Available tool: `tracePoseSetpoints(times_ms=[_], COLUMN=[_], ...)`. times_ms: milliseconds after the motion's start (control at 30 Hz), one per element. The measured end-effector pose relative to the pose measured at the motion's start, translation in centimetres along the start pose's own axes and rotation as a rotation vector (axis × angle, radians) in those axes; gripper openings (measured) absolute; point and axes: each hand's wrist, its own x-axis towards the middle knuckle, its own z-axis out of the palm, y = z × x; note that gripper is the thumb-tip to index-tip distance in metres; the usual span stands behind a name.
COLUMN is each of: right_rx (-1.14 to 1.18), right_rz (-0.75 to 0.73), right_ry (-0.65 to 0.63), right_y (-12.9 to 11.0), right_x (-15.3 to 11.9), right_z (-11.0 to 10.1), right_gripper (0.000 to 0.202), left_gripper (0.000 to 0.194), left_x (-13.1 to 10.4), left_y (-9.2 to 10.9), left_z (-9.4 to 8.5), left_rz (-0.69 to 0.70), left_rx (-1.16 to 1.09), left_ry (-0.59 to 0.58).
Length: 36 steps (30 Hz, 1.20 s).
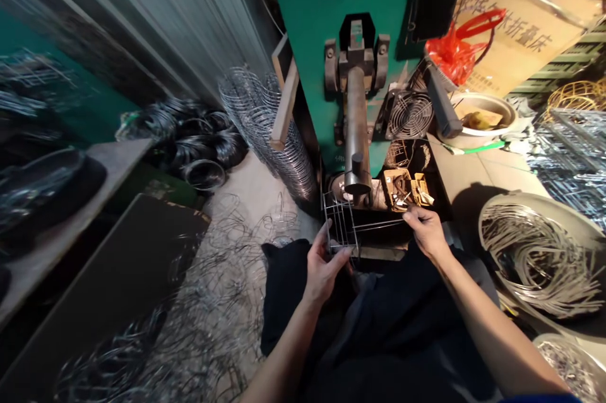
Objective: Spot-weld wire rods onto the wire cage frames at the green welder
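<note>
Low in front of the green machine, my left hand (323, 267) is closed on a small metal wire frame (344, 220) made of crossing thin rods, with fingers and thumb on its near side. My right hand (426, 229) pinches the right end of thin straight wires (379, 224). Their left end reaches the frame; I cannot tell whether they are joined to it. Just above the frame is the round steel arm (357, 138) of the machine, its end apart from both hands. Beyond my right fingertips stand small yellow baskets (398, 185) with small parts in them.
The green machine (303, 30) stands ahead. A tall stack of wire rings (269, 119) leans at its left, near a wooden bar (285, 109). Loose wire pieces (227, 276) litter the floor. At right sit a basin of cut wires (487, 216), a fan (409, 114) and a red bag (454, 55).
</note>
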Motion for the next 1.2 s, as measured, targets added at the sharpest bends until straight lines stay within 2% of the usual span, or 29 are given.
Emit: tracePoseSetpoints(times_ms=[433, 567, 733, 933, 1200], right_rx=[-0.072, -0.083, -0.090, -0.137, -0.152], right_rz=[-0.012, -0.022, -0.035, -0.037, -0.030], right_ry=[-0.045, -0.051, -0.054, -0.066, -0.078], right_y=[0.3, 0.4, 0.3, -0.9, -1.0], right_x=[3.3, 4.0, 4.6, 4.9, 5.1], right_z=[-0.3, -0.4, -0.5, -0.2, -0.5], right_gripper=[0.057, 0.055, 0.054, 0.056, 0.055], left_gripper=[0.092, 0.091, 0.089, 0.089, 0.088], left_x=[2.9, 3.5, 4.1, 4.7, 4.9], left_y=[0.5, 0.8, 0.7, 0.4, 0.4], left_z=[1.2, 1.5, 1.6, 1.4, 1.3], left_rz=[0.015, 0.028, 0.029, 0.032, 0.039], left_rx=[0.018, 0.026, 0.002, 0.005, 0.005], left_ry=[0.017, -0.019, 0.008, 0.003, -0.011])
